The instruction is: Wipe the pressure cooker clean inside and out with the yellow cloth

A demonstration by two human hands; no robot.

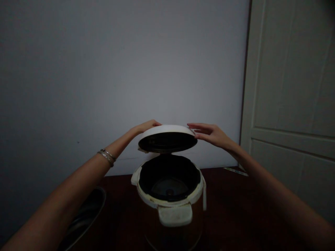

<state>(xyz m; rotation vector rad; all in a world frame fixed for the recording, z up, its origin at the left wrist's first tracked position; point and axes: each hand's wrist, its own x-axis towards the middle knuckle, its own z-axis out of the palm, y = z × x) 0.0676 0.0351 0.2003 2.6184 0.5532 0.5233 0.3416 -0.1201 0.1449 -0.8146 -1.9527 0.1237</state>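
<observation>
A rice cooker (175, 215) with a white rim and a front handle stands on the dark table. Its lid (171, 129), white on top with a dark underside, is raised and tilted above the cavity. My left hand (149, 124) is bent over the lid's upper left edge, its fingertips hidden behind it. At the lid's right edge, my right hand (209, 134) grips with its fingers along the top and its thumb lower down. The dark cavity (169, 177) shows a round disc with a small raised centre at the bottom.
A shiny metal pot or bowl (87, 212) lies at the lower left, partly behind my left forearm. The dark red table (222, 202) meets a pale wall (131, 69). A thin patterned strip (235, 170) lies near the wall, beside a panelled door (290, 104).
</observation>
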